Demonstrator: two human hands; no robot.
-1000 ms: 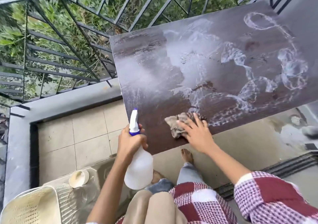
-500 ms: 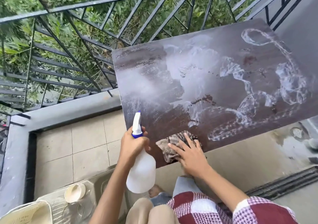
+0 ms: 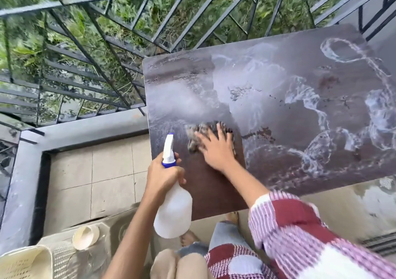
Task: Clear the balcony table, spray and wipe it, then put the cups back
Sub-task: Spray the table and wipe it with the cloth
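Observation:
The dark brown balcony table (image 3: 278,111) is wet, with white foamy streaks across its middle and right. My right hand (image 3: 216,148) lies flat with spread fingers on a crumpled grey-brown rag (image 3: 196,135), pressing it onto the table near the left front part. My left hand (image 3: 164,175) grips the neck of a white spray bottle (image 3: 173,210) with a blue collar, held upright just off the table's left front corner. A cream cup (image 3: 85,237) sits on a low surface at the lower left.
A dark metal railing (image 3: 107,49) with greenery behind runs along the far and left side. A grey ledge (image 3: 85,126) borders the tiled floor (image 3: 94,180). A cream woven basket (image 3: 23,263) stands at the lower left. My bare feet show under the table's front edge.
My right hand has pushed the rag away from the front edge, further onto the table and leftward. The left hand keeps holding the spray bottle in about the same place.

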